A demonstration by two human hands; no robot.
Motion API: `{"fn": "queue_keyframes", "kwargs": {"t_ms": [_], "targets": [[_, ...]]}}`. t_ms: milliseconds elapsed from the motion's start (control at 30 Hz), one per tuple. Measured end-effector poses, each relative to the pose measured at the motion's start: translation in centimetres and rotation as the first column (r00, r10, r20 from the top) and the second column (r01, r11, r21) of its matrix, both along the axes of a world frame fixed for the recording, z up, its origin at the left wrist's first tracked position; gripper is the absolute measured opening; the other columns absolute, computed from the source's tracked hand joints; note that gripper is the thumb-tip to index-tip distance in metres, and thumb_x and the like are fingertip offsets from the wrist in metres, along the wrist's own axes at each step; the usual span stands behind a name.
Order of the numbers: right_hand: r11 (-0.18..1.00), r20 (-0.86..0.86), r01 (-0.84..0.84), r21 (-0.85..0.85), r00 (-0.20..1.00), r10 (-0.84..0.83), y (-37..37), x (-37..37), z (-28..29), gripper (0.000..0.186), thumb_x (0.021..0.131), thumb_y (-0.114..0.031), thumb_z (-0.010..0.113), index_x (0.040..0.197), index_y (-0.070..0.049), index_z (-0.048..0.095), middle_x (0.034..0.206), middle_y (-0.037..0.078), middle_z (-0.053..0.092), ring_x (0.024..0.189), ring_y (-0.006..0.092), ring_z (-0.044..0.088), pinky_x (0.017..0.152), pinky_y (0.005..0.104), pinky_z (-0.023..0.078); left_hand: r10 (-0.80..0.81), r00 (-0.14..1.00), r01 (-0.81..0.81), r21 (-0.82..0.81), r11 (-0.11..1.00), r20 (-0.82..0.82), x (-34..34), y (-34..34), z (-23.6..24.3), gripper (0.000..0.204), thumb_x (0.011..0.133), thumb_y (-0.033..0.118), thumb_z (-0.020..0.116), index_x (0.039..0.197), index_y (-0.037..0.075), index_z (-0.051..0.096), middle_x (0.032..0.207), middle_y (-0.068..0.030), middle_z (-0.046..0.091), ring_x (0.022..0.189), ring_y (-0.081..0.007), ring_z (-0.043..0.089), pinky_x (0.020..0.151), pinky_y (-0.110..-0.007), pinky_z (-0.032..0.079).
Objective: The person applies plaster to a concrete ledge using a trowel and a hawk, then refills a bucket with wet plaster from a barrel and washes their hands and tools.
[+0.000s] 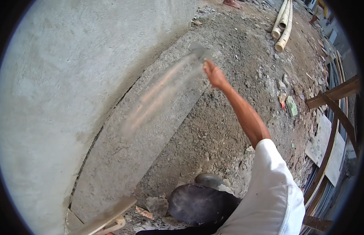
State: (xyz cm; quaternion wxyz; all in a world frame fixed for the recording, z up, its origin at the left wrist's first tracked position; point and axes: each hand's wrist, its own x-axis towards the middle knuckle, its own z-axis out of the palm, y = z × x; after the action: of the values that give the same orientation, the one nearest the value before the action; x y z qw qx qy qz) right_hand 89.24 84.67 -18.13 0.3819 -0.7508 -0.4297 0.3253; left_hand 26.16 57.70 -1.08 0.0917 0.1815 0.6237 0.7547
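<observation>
I get soft, even light across the concrete strip (119, 172), with only faint shadows. Motion blur smears pale streaks (156, 96) over its middle and softens the trowel (198, 50) at its far end. Right of it, the white sleeve (274, 176) shows brightest, and a timber (329, 156) bows along the black fisheye rim.
</observation>
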Motion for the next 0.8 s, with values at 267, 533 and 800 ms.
{"fn": "queue_keyframes", "kwargs": {"t_ms": [267,533,800], "targets": [[0.988,0.199,-0.149,-0.039,0.968,0.154,2.7,0.5,-3.2,0.055,0.092,-0.033,0.045,0.139,-0.011,0.028,0.092,0.024,0.064,0.063,0.03,0.065,0.061,0.0408,0.055,0.032,0.996,-0.04,0.094,0.995,0.089,-0.9,-0.6,-1.8,0.03,0.085,0.027,0.045,0.093,-0.002,0.051,0.08,-0.0131,0.055,0.074,-0.0219,0.057,0.057,-0.035,0.051],[0.984,0.047,0.161,0.081,0.985,-0.166,6.5,7.2,1.9,0.049,0.096,-0.032,0.04,0.139,-0.014,0.029,0.109,0.02,0.061,0.037,0.013,0.044,0.035,0.0249,0.047,-0.098,0.966,0.056,0.175,0.983,0.24,0.6,2.2,-0.9,0.026,0.082,0.026,0.054,0.079,0.001,0.054,0.062,-0.0084,0.05,0.052,-0.0176,0.048,0.046,-0.029,0.043],[0.818,0.338,-0.557,-0.144,0.749,0.57,1.3,-6.1,-2.1,0.053,0.09,-0.027,0.047,0.137,-0.009,0.029,0.091,0.029,0.061,0.087,0.0435,0.059,0.08,0.0486,0.047,-0.294,0.951,0.245,0.341,0.908,0.098,0.9,4.3,-3.5,0.022,0.08,0.023,0.051,0.074,0.002,0.049,0.059,-0.006,0.044,0.051,-0.0175,0.046,0.046,-0.029,0.039]]}}
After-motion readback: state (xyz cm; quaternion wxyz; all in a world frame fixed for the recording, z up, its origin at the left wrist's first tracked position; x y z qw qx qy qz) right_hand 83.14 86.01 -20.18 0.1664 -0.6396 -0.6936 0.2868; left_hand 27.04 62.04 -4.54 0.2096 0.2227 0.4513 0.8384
